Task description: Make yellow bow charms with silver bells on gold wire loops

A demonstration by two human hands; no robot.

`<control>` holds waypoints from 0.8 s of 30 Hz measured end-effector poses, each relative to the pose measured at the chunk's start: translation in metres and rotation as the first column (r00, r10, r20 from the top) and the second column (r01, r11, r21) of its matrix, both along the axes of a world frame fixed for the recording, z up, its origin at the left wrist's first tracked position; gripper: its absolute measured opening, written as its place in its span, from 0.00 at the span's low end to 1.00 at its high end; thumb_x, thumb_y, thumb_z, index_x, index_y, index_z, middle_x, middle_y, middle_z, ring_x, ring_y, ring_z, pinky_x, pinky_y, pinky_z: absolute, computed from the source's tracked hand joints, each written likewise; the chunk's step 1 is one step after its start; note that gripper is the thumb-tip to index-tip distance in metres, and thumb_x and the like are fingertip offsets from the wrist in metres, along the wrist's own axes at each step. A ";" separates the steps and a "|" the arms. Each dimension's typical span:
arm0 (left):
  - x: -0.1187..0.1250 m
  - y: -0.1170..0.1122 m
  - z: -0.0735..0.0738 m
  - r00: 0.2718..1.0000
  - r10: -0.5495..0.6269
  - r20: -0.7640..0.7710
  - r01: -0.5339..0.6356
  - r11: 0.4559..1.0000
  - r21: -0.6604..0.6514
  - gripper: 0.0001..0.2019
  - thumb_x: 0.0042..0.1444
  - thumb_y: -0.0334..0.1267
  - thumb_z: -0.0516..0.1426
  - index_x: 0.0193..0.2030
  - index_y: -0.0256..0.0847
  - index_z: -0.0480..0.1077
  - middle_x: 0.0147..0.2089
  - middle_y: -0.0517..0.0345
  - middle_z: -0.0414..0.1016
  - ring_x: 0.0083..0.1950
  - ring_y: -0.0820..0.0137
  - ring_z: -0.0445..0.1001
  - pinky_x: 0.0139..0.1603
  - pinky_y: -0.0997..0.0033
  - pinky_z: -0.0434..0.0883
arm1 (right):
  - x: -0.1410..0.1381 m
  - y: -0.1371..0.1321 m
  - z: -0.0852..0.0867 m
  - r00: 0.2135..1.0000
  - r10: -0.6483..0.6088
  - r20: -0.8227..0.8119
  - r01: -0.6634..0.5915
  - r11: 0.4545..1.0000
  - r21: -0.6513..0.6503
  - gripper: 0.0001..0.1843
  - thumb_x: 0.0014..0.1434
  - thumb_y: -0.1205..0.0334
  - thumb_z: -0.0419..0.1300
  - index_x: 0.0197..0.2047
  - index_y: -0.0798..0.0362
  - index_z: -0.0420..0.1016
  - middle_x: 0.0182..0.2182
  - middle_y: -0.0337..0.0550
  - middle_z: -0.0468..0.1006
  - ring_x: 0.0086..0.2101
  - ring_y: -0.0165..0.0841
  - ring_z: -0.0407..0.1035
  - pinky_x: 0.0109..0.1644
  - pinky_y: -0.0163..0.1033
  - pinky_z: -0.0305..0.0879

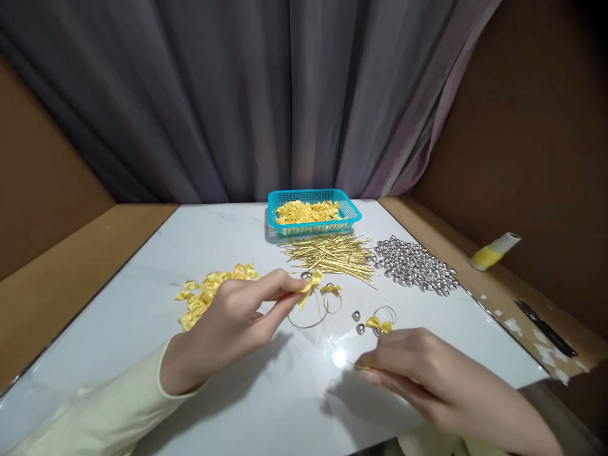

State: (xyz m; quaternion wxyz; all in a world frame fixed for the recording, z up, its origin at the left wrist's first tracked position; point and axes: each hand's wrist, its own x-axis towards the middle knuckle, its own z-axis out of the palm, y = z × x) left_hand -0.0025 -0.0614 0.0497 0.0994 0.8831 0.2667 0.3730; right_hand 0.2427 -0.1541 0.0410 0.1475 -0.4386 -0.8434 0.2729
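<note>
My left hand [228, 326] is closed in a pinch on a small yellow ribbon bow [311, 283] with a silver bead beside it, held just above the white table [142, 304]. A thin gold wire runs from the bow in a loop [313, 316] down to my right hand [427, 373], whose fingers are pressed together on the wire's end near the table. Close to my right fingertips lies a finished bow on a wire ring [380, 324] with two loose silver heart beads [358, 322].
A blue basket [352, 212] of yellow bows stands at the back. In front of it lie a bundle of gold wires [332, 253] and a pile of silver beads [415, 266]. Loose yellow bows [209, 291] lie left. A yellow spool [494, 251] and black tool [546, 327] rest right.
</note>
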 end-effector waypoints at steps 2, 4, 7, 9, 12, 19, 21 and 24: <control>0.000 0.002 -0.006 0.999 0.002 -0.053 0.005 0.991 0.132 0.06 0.60 0.28 0.56 0.42 0.41 0.70 0.30 0.63 0.79 0.24 0.76 0.76 0.25 0.78 0.71 | -0.007 0.003 -0.005 1.000 -0.001 -0.019 0.001 1.000 -0.006 0.18 0.70 0.58 0.45 0.40 0.52 0.75 0.26 0.41 0.74 0.28 0.31 0.68 0.33 0.36 0.58; 0.000 0.005 -0.010 0.995 0.005 -0.102 0.014 0.983 0.184 0.06 0.62 0.28 0.55 0.43 0.41 0.69 0.30 0.62 0.79 0.25 0.74 0.77 0.25 0.77 0.69 | -0.012 0.004 -0.006 0.998 -0.018 -0.067 0.018 1.000 -0.008 0.18 0.70 0.58 0.45 0.40 0.52 0.75 0.27 0.40 0.75 0.28 0.31 0.68 0.34 0.35 0.59; 0.002 0.007 -0.014 0.988 0.005 -0.153 0.022 0.985 0.172 0.05 0.63 0.28 0.53 0.41 0.40 0.68 0.31 0.59 0.80 0.26 0.71 0.78 0.26 0.75 0.69 | -0.016 0.004 -0.002 0.991 -0.054 -0.123 0.059 0.998 0.034 0.15 0.70 0.58 0.48 0.42 0.52 0.75 0.29 0.40 0.76 0.30 0.31 0.69 0.35 0.35 0.60; 0.003 0.007 -0.015 0.984 0.000 -0.176 0.029 0.986 0.162 0.06 0.63 0.28 0.52 0.40 0.40 0.68 0.31 0.58 0.81 0.26 0.70 0.79 0.24 0.75 0.69 | -0.019 0.005 0.002 0.986 -0.095 -0.139 0.110 0.988 0.104 0.13 0.68 0.59 0.51 0.44 0.52 0.75 0.32 0.42 0.78 0.33 0.33 0.71 0.37 0.36 0.61; 0.004 0.006 -0.017 0.982 -0.007 -0.188 0.035 0.989 0.147 0.06 0.64 0.29 0.51 0.39 0.40 0.68 0.32 0.58 0.81 0.27 0.70 0.79 0.24 0.75 0.69 | -0.028 0.008 0.002 0.955 -0.201 -0.218 0.240 0.957 0.165 0.12 0.67 0.60 0.53 0.44 0.53 0.76 0.32 0.44 0.79 0.33 0.34 0.71 0.35 0.35 0.61; 0.008 -0.001 -0.021 0.986 0.029 -0.162 -0.010 0.993 0.115 0.05 0.63 0.28 0.51 0.40 0.39 0.66 0.33 0.57 0.80 0.28 0.70 0.79 0.25 0.75 0.71 | -0.061 0.017 -0.024 0.844 -0.432 -0.318 0.488 0.865 0.120 0.20 0.66 0.56 0.50 0.50 0.56 0.79 0.16 0.39 0.72 0.15 0.28 0.58 0.21 0.33 0.51; 0.009 -0.003 -0.022 0.987 0.015 -0.163 0.006 0.992 0.124 0.05 0.63 0.28 0.51 0.39 0.40 0.67 0.32 0.58 0.80 0.27 0.70 0.79 0.25 0.75 0.70 | -0.069 0.024 -0.032 0.805 -0.521 -0.283 0.568 0.815 0.116 0.23 0.66 0.55 0.48 0.52 0.59 0.78 0.14 0.40 0.68 0.15 0.29 0.55 0.21 0.34 0.49; 0.008 -0.004 -0.023 0.987 -0.002 -0.159 0.025 0.989 0.145 0.06 0.63 0.28 0.50 0.39 0.40 0.66 0.31 0.58 0.80 0.26 0.70 0.78 0.24 0.74 0.70 | -0.076 0.033 -0.040 0.757 -0.592 -0.279 0.619 0.785 0.014 0.25 0.64 0.55 0.49 0.52 0.62 0.77 0.14 0.39 0.66 0.16 0.28 0.55 0.23 0.34 0.48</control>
